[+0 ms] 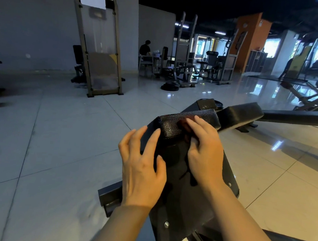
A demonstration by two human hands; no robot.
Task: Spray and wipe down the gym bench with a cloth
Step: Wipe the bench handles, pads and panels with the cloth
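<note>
Right hand (202,152) presses dark cloth (184,126) flat onto bench pad (177,196), fingers straight; left hand (142,167) steadies the edge, fingers relaxed.

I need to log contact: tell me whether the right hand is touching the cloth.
Touching. The head view shows the right hand lying on the dark cloth atop the bench pad.

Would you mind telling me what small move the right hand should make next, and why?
Probably drag the cloth back toward the body. The right hand presses it at the pad's far top edge, the left hand steadies the side, and wet streaks show below.
</note>
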